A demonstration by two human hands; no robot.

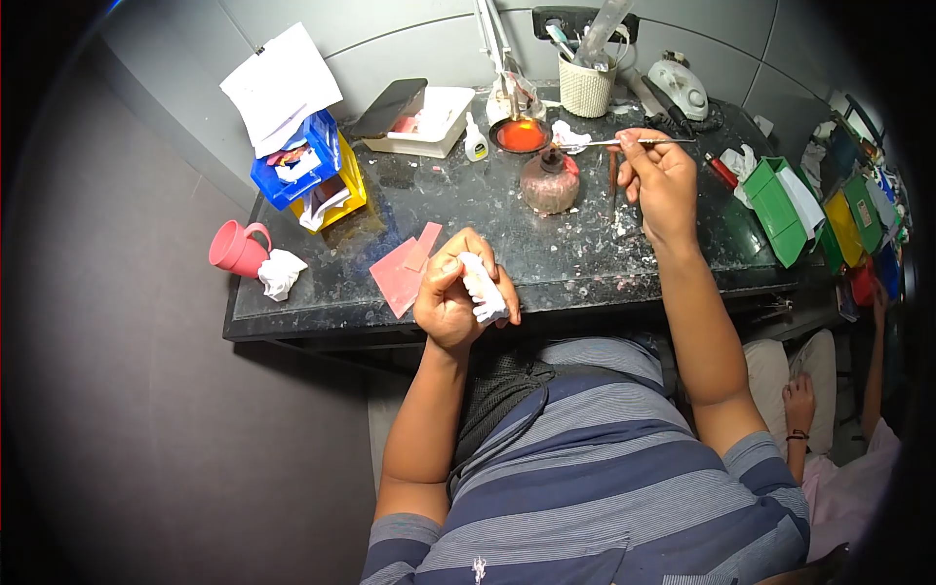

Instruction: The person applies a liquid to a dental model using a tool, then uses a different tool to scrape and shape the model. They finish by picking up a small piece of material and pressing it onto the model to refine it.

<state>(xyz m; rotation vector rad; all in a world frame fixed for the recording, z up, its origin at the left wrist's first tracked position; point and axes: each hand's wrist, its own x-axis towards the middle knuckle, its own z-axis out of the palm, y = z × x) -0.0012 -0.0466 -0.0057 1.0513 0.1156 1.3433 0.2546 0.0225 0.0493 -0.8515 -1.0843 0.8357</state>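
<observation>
- Nearest to me, the left hand was curled shut around a small white plaster cast, held just above the near edge of the bench; the cast stuck out between thumb and fingers, apart from the bench top.
- Just beside that hand, two pink wax sheets lay flat on the bench, one overlapping the other; I judged they were stock not yet used up.
- Farther out, the right hand pinched a thin metal tool between thumb and fingertips, its tip reaching left over the small round burner.
- I could not tell whether the burner was lit or whether any wax sat on the tip.
- My judgement: the tool was being warmed or loaded, so the work on the cast was midway, with the wax yet to be carried back to it.
- Beyond the burner stood an orange dish and a white woven cup of tools.
- At the far left were stacked blue and yellow bins and a tipped pink mug.
- At the right edge, another person's hand rested apart from mine.
</observation>
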